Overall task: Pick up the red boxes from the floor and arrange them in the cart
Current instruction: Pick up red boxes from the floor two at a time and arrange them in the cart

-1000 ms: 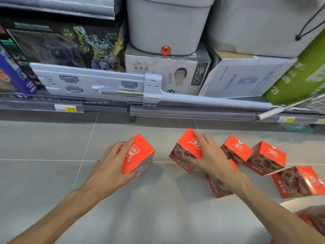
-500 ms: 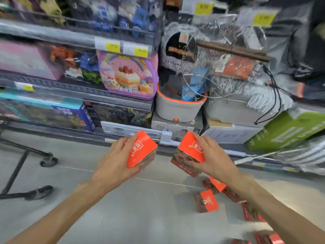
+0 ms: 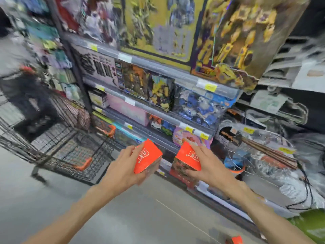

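My left hand [image 3: 124, 167] grips a red box [image 3: 146, 156] with white lettering, held in the air at mid frame. My right hand [image 3: 209, 166] grips a second red box [image 3: 186, 161] just to the right of it; that box's dark picture side faces down-left. The two boxes are apart. A black wire cart [image 3: 58, 138] with orange corner pieces stands at the left, farther away than my left hand. Another red box [image 3: 236, 240] lies on the floor at the bottom edge.
Shelves [image 3: 158, 110] full of toy boxes and yellow price tags run diagonally behind my hands. Bagged goods and a black cord [image 3: 306, 189] crowd the lower shelf at the right. Grey tiled floor [image 3: 52, 199] lies between me and the cart.
Both hands have lifted the two boxes off the floor. My view has swung up and to the left, so the cart has come into sight and the boxes on the floor have dropped out of view.
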